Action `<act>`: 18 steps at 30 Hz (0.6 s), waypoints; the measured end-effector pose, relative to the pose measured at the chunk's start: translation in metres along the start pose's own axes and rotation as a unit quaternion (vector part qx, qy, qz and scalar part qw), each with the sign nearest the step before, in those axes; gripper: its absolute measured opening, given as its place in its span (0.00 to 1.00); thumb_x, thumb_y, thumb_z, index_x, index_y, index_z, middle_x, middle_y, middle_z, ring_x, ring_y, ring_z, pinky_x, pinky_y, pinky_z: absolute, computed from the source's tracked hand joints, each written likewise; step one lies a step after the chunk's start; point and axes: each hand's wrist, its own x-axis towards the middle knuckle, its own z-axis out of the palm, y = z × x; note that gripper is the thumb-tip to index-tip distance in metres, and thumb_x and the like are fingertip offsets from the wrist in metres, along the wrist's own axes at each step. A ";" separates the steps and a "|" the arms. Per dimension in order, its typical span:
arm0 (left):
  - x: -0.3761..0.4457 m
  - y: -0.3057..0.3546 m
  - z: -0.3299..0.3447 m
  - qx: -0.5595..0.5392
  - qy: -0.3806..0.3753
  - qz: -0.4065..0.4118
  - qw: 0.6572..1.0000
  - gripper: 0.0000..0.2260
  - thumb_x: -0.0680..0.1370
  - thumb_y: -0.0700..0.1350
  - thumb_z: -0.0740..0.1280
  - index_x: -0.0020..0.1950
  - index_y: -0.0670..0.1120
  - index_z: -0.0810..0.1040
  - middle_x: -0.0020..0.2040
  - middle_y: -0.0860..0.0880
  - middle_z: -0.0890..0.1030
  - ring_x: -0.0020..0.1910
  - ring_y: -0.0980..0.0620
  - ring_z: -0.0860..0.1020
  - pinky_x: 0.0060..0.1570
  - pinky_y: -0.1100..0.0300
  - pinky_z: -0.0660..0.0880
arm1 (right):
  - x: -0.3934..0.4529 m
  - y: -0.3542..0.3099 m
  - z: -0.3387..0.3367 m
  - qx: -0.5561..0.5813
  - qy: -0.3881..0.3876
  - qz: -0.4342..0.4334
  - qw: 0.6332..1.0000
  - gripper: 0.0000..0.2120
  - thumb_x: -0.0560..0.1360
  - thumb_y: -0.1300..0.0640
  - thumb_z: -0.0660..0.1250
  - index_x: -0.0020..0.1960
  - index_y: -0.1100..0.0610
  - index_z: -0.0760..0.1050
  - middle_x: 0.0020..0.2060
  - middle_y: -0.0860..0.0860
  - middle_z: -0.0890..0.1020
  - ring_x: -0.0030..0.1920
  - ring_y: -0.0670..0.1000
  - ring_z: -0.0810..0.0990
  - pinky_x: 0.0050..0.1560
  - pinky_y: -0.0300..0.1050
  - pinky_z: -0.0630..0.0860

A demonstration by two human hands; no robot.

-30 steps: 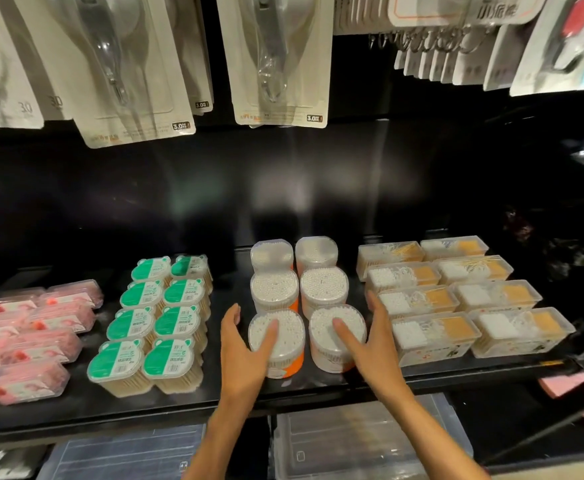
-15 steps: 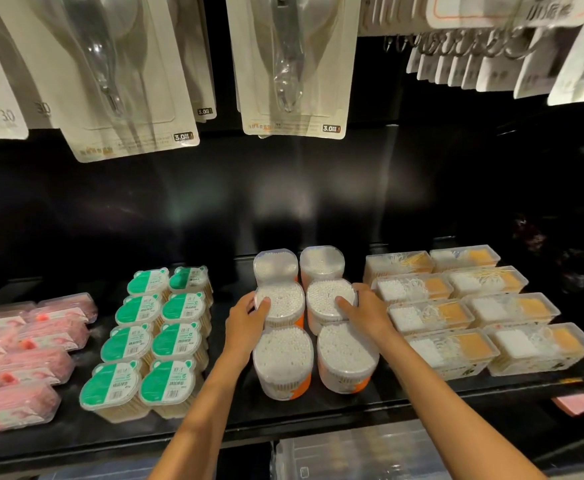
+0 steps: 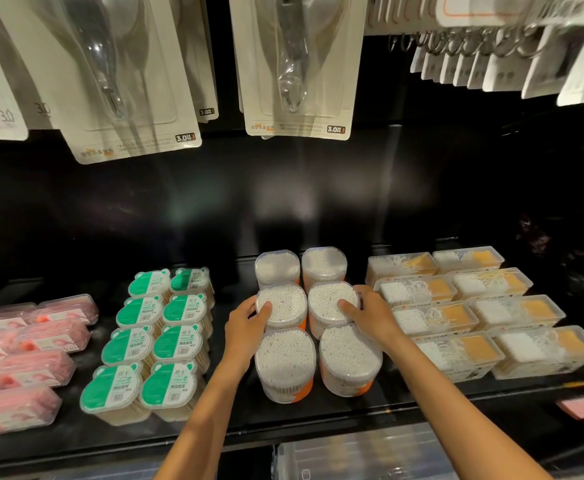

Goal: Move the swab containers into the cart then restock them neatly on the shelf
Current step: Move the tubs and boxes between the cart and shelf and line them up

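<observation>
Six round clear plastic containers packed with white cotton swabs stood in two columns of three on the black shelf. The left hand curled round the middle container of the left column, thumb on its lid and fingers down its left wall. The right hand gripped the middle container of the right column in the same way, thumb on the lid and fingers wrapped round its right side. Both forearms passed close beside the two front containers, which stood between the person and the held pair, while the two rear containers stood touching just behind them.

To the left, green-lidded bear-shaped swab boxes sat in two columns, near the left hand, and pink flat packs lay beyond them. To the right, clear rectangular boxes with white and orange contents were ranged in rows, the nearest just beside the right hand's knuckles. Overhead, white blister cards holding metal tools hung from hooks above the shelf. Below the shelf edge a clear plastic bin showed.
</observation>
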 end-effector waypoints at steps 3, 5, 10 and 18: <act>-0.001 0.000 0.000 0.002 0.001 0.005 1.000 0.15 0.79 0.45 0.65 0.66 0.45 0.76 0.59 0.48 0.81 0.59 0.50 0.77 0.63 0.48 0.73 | 0.000 0.000 0.000 0.002 -0.002 -0.004 1.000 0.24 0.79 0.54 0.65 0.69 0.66 0.66 0.64 0.61 0.75 0.63 0.59 0.74 0.61 0.49 0.70; -0.002 0.001 0.000 0.000 -0.001 0.007 1.000 0.15 0.79 0.45 0.65 0.66 0.45 0.76 0.59 0.48 0.80 0.60 0.50 0.77 0.63 0.49 0.73 | 0.000 0.001 0.000 0.006 -0.003 -0.005 1.000 0.24 0.79 0.54 0.65 0.69 0.66 0.66 0.64 0.62 0.75 0.64 0.59 0.74 0.61 0.48 0.70; -0.002 0.001 0.000 -0.002 0.000 0.004 1.000 0.15 0.79 0.45 0.65 0.66 0.45 0.76 0.58 0.49 0.80 0.59 0.50 0.77 0.63 0.50 0.73 | 0.000 0.001 -0.001 0.020 -0.005 -0.005 1.000 0.24 0.79 0.55 0.65 0.70 0.64 0.65 0.62 0.60 0.77 0.62 0.57 0.75 0.62 0.50 0.72; -0.002 0.000 -0.001 -0.014 -0.008 0.005 1.000 0.15 0.79 0.44 0.65 0.66 0.46 0.76 0.59 0.49 0.80 0.59 0.51 0.77 0.63 0.48 0.73 | 0.000 0.006 0.000 0.027 0.004 -0.008 1.000 0.25 0.79 0.54 0.65 0.71 0.63 0.64 0.64 0.59 0.76 0.63 0.57 0.75 0.63 0.52 0.72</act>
